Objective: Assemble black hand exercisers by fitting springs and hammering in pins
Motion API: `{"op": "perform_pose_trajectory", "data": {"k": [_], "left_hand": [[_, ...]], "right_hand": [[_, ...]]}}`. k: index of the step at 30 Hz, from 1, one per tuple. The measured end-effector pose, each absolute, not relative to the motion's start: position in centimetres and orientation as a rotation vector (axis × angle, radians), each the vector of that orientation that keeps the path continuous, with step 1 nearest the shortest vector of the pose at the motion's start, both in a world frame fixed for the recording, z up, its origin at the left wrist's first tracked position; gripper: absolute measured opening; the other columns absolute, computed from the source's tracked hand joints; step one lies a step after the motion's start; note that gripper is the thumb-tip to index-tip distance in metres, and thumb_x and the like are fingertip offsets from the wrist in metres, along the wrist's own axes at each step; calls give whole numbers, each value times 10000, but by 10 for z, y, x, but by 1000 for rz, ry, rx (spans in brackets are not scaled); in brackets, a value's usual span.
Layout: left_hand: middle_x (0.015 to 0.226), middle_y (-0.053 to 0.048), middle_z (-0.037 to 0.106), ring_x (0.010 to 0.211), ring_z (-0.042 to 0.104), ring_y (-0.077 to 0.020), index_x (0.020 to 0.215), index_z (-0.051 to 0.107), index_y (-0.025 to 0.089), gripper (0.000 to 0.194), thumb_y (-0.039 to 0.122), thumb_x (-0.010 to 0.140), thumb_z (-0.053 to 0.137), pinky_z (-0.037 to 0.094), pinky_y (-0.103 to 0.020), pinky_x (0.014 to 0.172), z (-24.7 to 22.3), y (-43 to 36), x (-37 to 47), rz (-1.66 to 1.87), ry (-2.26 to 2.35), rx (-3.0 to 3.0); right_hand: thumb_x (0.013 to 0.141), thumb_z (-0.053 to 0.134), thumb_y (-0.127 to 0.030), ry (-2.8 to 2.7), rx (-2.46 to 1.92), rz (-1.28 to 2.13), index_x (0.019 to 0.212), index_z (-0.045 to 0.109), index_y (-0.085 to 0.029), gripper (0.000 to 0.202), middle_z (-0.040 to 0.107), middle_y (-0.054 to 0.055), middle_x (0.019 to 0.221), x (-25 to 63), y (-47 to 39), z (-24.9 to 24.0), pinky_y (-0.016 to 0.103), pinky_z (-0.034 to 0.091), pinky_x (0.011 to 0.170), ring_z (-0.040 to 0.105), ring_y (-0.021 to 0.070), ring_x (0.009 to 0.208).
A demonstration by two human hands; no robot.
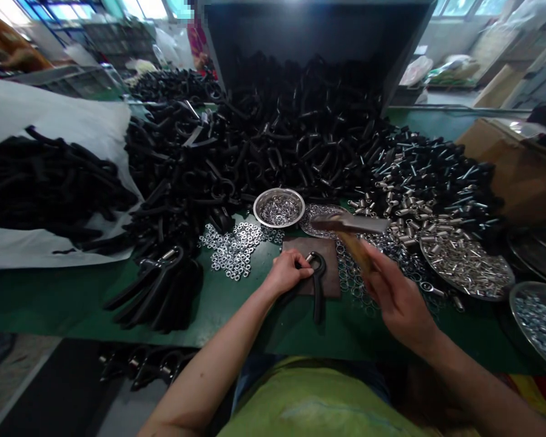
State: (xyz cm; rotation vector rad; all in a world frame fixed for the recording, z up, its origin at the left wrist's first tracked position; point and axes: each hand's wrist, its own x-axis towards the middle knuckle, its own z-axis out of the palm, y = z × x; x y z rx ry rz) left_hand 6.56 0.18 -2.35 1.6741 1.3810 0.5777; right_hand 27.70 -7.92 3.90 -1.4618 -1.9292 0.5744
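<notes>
The left hand [286, 272] pinches a black, curved, handle-shaped piece [318, 294] with a metal spring on a square brown pad [331, 280] on the green bench [227, 331]; the right hand [398, 297] grips a wooden-handled metal hammer [355, 250]. Similar spring-fitted pieces [164, 291] at left appear assembled, the black heap [273, 145] beyond appears largely unworked, and the held piece's completeness cannot be determined.
</notes>
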Motion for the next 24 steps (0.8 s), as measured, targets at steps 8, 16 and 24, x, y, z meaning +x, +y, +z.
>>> {"op": "perform_pose_trajectory", "data": {"k": [8, 16, 24], "left_hand": [[830, 11, 623, 887, 556, -173, 650, 631, 183, 88, 206, 665, 715, 398, -313, 842, -23, 0, 66, 585, 1385, 1692], [859, 4, 620, 895, 548, -173, 756, 621, 197, 117, 243, 709, 717, 395, -321, 856, -28, -10, 60, 710, 1324, 1859], [979, -22, 599, 985, 523, -201, 912, 608, 213, 267, 259, 689, 747, 411, -336, 886, -27, -26, 56, 787, 1346, 1939]], "right_hand": [[938, 346, -268, -2016, -1589, 720, 1381, 406, -276, 447, 547, 49, 1332, 281, -72, 21, 429, 458, 978, 551, 216, 1175], [951, 318, -368, -1750, -1670, 899, 1402, 376, -239, 473, 627, 5, 695, 286, -92, 31, 251, 503, 542, 582, 137, 560], [945, 344, -377, -1680, -1619, 1016, 1378, 406, -259, 453, 639, 27, 773, 281, -104, 45, 233, 523, 533, 598, 130, 605]]}}
